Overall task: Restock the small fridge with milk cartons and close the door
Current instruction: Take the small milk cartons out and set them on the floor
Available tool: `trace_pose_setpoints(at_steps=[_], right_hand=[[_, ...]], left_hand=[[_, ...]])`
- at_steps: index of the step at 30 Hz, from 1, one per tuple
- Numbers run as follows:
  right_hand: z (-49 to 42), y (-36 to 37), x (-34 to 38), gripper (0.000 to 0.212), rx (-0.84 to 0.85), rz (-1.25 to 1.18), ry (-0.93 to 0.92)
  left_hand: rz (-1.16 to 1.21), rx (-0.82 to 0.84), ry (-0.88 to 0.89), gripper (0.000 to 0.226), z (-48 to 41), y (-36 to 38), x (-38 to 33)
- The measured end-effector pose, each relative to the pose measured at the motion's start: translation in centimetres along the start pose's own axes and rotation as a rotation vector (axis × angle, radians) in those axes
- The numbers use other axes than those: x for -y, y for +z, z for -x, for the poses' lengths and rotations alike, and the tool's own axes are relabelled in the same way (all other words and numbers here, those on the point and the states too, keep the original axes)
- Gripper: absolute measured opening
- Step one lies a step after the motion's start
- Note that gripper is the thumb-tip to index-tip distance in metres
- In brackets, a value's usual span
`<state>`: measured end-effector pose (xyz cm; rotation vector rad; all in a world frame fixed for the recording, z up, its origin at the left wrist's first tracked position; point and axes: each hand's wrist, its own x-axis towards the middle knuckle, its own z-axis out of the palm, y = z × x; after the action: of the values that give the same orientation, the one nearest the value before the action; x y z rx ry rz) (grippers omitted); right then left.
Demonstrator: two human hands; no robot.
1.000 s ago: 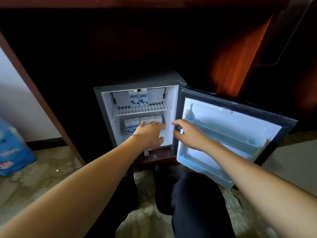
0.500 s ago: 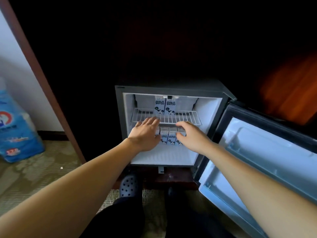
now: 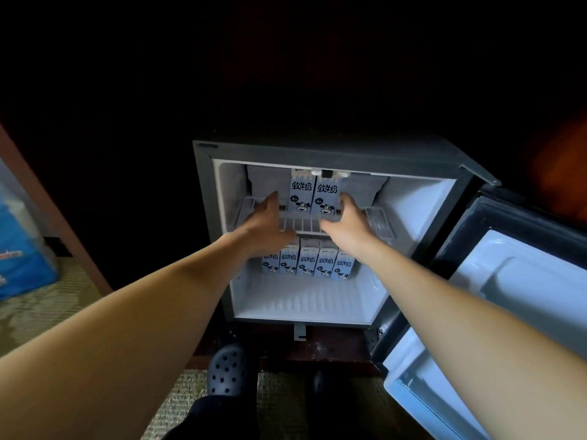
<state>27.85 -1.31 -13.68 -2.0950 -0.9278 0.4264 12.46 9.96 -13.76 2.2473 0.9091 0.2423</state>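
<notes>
Two upper milk cartons (image 3: 300, 193) stand upright side by side at the back of the wire shelf (image 3: 303, 223) inside the small fridge (image 3: 203, 217). Five lower milk cartons (image 3: 307, 260) stand in one tight row on the fridge floor beneath the shelf, printed faces forward, which makes seven in all.

Both hands reach in over the shelf. The left hand (image 3: 265, 222) lies to the left of the upper pair with its fingers stretched forward and close together, apart from the cartons. The right hand (image 3: 346, 222) lies to the right with its fingers likewise extended. Whether they touch the nearer carton cannot be told. Neither hand holds anything.

The one door (image 3: 524, 290) hangs wide open to the right. One dark perforated clog (image 3: 227, 369) shows on the carpet (image 3: 38, 309) below, and one blue package (image 3: 19, 249) sits at the far left.
</notes>
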Motion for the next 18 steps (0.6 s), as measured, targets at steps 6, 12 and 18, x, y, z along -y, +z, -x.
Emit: trace_pose_setpoints(at_steps=[6,12,18], right_hand=[[-2.6,0.3,0.1,0.085,-0.060,-0.131,0.026],[-2.8,0.7,0.0,0.068,-0.097,-0.287,-0.033],[0.7,-0.7,0.3,0.042,-0.070,-0.242,-0.129]], left_hand=[[0.236,-0.102,0.039,0.099,-3.1,0.5,-1.8],[0.402,-0.293,0.093,0.073,-3.9,2.6,-3.2],[0.409,-0.370,0.117,0.046,-1.4,2.3,-3.7]])
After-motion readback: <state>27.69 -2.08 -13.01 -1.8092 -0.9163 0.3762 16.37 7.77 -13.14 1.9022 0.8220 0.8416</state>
